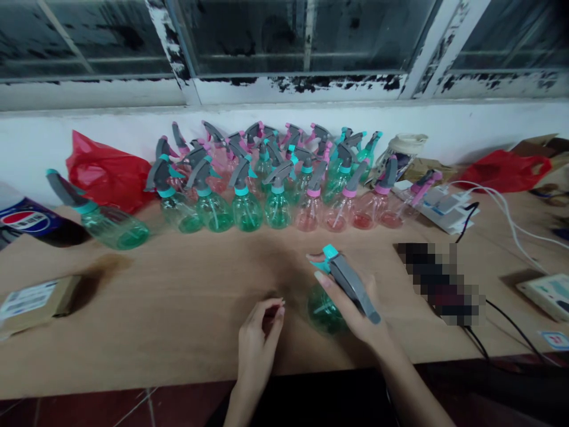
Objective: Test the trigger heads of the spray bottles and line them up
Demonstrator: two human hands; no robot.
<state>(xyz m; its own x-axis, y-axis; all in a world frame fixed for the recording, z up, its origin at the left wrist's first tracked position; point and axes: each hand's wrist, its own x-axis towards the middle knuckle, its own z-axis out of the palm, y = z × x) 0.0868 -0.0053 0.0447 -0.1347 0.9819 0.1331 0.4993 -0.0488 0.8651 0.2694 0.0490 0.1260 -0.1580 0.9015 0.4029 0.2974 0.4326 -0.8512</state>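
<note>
Right hand [354, 317] is clamped around a green spray bottle [320, 307]. Left hand [259, 329] is curled; whether its fingertips meet cannot be determined.

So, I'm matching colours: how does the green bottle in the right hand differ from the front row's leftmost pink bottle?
The green bottle has a green body and turquoise nozzle; the pink bottle has a pink body and pink collar. The green bottle is in the right hand, while the pink bottle stands untouched in the row. Both have grey tops.
</note>
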